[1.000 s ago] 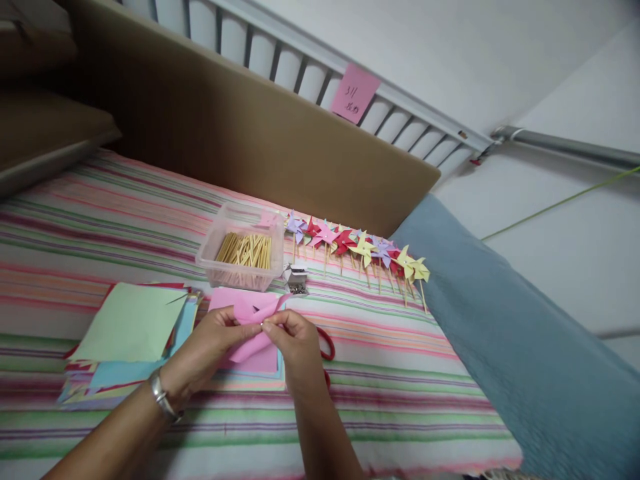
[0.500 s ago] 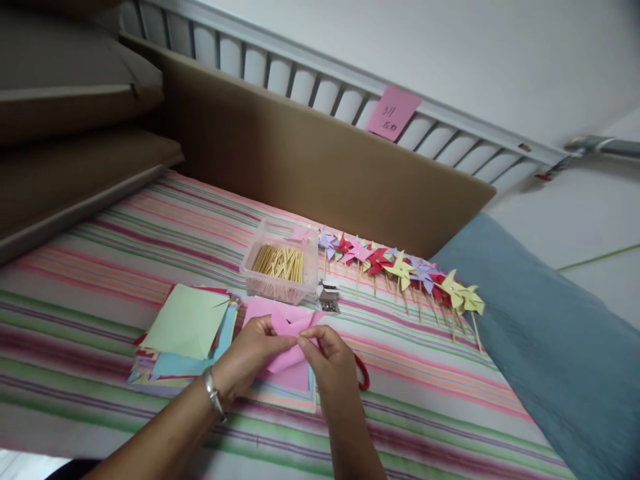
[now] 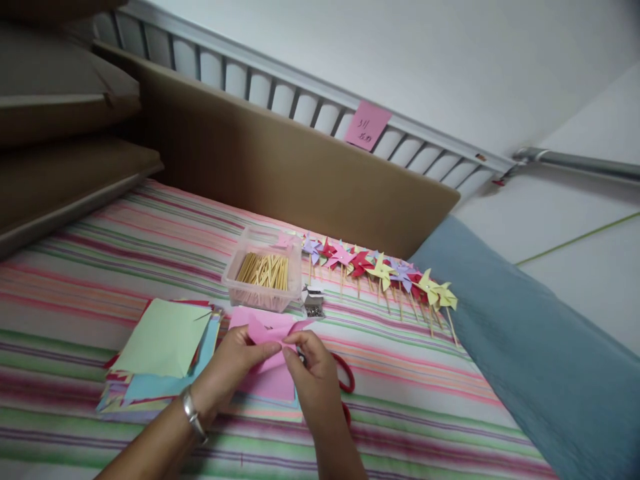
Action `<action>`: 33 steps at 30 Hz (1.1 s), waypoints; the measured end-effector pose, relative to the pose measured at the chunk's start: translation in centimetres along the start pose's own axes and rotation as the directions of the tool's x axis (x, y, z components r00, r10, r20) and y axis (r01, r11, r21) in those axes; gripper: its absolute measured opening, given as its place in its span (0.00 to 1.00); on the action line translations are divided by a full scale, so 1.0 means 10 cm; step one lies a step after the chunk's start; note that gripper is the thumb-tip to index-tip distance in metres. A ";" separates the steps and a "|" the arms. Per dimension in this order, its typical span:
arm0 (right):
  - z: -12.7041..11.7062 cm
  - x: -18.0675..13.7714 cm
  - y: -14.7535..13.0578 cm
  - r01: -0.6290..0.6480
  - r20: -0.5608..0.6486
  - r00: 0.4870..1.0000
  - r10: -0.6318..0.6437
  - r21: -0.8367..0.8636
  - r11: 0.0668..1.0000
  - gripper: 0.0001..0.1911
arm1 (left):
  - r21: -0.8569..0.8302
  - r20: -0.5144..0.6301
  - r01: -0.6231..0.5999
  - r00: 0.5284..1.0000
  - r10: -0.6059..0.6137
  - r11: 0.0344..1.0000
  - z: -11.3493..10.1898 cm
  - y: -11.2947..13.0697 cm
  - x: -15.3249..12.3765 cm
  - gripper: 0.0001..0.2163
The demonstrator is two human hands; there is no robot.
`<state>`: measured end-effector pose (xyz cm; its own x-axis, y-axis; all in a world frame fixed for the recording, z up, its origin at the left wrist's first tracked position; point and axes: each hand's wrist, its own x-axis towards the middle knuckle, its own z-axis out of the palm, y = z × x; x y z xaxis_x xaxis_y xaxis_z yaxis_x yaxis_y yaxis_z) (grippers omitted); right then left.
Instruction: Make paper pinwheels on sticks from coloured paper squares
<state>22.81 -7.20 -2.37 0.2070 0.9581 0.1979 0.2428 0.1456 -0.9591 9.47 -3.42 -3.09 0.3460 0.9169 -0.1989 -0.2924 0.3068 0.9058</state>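
Observation:
A pink paper pinwheel [image 3: 270,330], with its points folded toward the middle, is pinched between both hands. My left hand [image 3: 237,357] grips its left side, the thumb pressing near the centre. Opposite it, my right hand [image 3: 310,367] pinches the folded paper at the centre with thumb and forefinger. Beneath them lies a stack of pink and other coloured paper [image 3: 273,387]. Red-handled scissors [image 3: 346,373] lie partly hidden behind my right wrist. A small open box of metal pins [image 3: 314,303] sits just beyond the hands.
A clear plastic box [image 3: 233,283] holds thin wooden sticks. Left of the hands is a pile of coloured paper squares [image 3: 160,337]. Finished pinwheels [image 3: 380,270] lie in a row at the back right, before a brown board [image 3: 280,167]. Striped cloth [image 3: 400,400] covers the surface.
The view has shifted, so things sit further left and slightly lower. Both hands keep hold of the pink pinwheel, and more of the scissors' red handles shows.

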 end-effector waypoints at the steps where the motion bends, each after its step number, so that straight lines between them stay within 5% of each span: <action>1: -0.01 0.00 0.00 -0.004 0.010 1.000 0.004 0.011 1.000 0.02 | 0.054 -0.030 -0.005 1.000 0.006 0.999 0.00 0.00 0.01 0.10; 5: -0.03 0.00 -0.01 -0.028 0.020 0.999 0.026 0.080 0.996 0.03 | 0.149 -0.111 0.002 0.994 0.014 0.989 -0.01 0.05 0.01 0.13; 12: -0.04 0.04 -0.02 -0.206 -0.056 0.971 0.232 0.293 0.933 0.15 | 0.069 -0.153 -0.037 0.987 0.047 0.997 -0.06 0.26 -0.04 0.08; 20: 0.00 0.05 0.11 -0.269 0.072 0.962 0.262 0.116 0.956 0.09 | 0.042 -0.041 0.014 0.999 -0.012 0.999 0.00 0.18 -0.04 0.10; 26: -0.02 0.06 0.06 -0.251 0.097 0.967 0.237 0.178 0.952 0.09 | 0.112 -0.089 -0.015 0.996 0.025 0.994 -0.08 0.22 -0.03 0.05; 33: -0.10 0.10 0.06 -0.280 -0.054 0.955 0.291 0.150 0.948 0.10 | -0.087 -0.210 -0.077 0.976 0.058 0.993 -0.27 0.41 -0.01 0.11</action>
<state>24.09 -6.38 -2.60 0.3200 0.9442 -0.0788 0.0300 -0.0932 -0.9952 5.82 -1.57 -0.40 0.1341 0.9661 -0.2205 -0.3948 0.2561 0.8824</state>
